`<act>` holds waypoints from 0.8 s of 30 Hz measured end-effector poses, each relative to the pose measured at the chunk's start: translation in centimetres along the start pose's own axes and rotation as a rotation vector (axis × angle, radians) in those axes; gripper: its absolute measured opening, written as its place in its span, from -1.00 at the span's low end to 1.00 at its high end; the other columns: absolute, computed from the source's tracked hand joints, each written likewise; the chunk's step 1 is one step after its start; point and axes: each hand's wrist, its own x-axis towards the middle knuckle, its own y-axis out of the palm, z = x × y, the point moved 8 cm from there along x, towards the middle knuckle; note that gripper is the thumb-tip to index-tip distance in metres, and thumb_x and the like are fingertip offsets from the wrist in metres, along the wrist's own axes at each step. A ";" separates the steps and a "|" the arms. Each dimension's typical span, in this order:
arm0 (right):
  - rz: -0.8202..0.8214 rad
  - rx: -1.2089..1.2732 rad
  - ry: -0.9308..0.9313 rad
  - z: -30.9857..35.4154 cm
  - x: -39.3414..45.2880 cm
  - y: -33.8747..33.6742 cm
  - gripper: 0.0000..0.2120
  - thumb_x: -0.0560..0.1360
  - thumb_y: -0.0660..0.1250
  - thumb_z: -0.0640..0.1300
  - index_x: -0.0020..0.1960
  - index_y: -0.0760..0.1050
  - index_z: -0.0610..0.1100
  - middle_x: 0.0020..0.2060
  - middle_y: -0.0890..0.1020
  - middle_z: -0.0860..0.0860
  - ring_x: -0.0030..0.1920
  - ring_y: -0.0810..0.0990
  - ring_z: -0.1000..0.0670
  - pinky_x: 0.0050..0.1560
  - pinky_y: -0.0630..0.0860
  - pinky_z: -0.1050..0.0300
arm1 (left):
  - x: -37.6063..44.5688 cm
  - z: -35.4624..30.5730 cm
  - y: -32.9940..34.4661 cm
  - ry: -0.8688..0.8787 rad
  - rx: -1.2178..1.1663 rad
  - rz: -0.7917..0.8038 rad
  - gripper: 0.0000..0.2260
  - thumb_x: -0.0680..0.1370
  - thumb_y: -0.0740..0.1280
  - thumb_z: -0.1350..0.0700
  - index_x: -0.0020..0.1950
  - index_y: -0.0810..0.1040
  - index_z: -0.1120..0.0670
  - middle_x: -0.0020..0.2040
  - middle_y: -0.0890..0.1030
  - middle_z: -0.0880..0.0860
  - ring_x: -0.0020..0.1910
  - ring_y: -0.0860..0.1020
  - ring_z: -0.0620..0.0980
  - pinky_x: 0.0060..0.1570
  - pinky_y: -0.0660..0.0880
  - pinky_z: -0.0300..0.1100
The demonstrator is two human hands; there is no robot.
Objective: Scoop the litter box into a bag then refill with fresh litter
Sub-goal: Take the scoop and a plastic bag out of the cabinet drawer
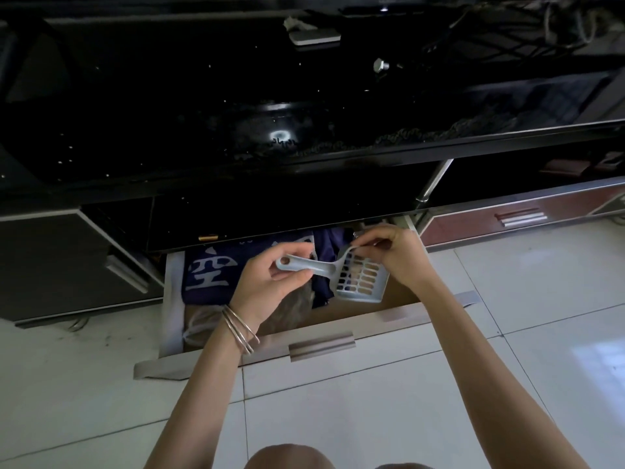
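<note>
The head view shows the left hand [270, 279] gripping the handle of a pale blue litter scoop [341, 272] above the open drawer [321, 346], near its back edge. The right hand [395, 255] pinches the scoop's slotted rim. Lift it clear of the blue bag [209, 272] before closing the drawer.

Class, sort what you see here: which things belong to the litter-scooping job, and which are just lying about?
Belong to the job:
- pale blue slotted litter scoop
- left hand holding its handle
- right hand pinching its rim

Just lying about:
- open drawer
- dark blue cloth with white characters
- bolt on the black top
</note>
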 end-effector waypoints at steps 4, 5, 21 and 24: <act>0.031 0.090 0.050 0.8 -1.2 0.2 -0.84 0.37 0.43 -0.34 -0.14 0.62 -0.10 -0.17 0.63 0.04 -0.17 0.60 0.09 -0.11 0.54 0.36 | -0.9 -1.1 -1.5 0.064 0.088 -0.057 -0.79 0.44 0.34 0.35 0.04 0.59 0.15 0.02 0.64 0.02 0.01 0.59 -0.17 0.04 0.52 -0.29; 0.032 0.110 0.050 1.0 -1.5 0.2 -0.82 0.37 0.43 -0.34 -0.16 0.62 -0.08 -0.16 0.64 0.04 -0.14 0.61 0.03 -0.08 0.56 0.32 | -1.2 -1.2 -1.9 0.064 0.081 -0.070 -0.80 0.45 0.34 0.36 0.01 0.59 0.15 0.01 0.64 0.03 0.01 0.60 -0.13 0.07 0.53 -0.21; 0.254 0.338 -0.077 9.1 -4.3 3.8 -0.83 0.29 0.43 -0.09 -0.11 0.61 0.01 -0.17 0.68 0.04 -0.07 0.63 0.04 0.03 0.54 0.22 | -6.9 -7.1 -7.9 0.060 -0.194 -0.133 -0.84 0.49 0.28 0.25 0.02 0.58 0.09 -0.12 0.69 0.02 -0.05 0.65 -0.04 -0.11 0.59 -0.24; 0.284 0.340 -0.095 9.3 -3.8 5.7 -0.84 0.33 0.42 -0.15 -0.09 0.60 -0.02 -0.18 0.68 0.11 -0.08 0.63 0.12 0.00 0.52 0.28 | -7.9 -6.6 -8.4 0.019 -0.137 -0.088 -0.83 0.48 0.29 0.26 0.03 0.59 0.11 -0.11 0.69 0.06 -0.08 0.66 -0.02 -0.11 0.60 -0.21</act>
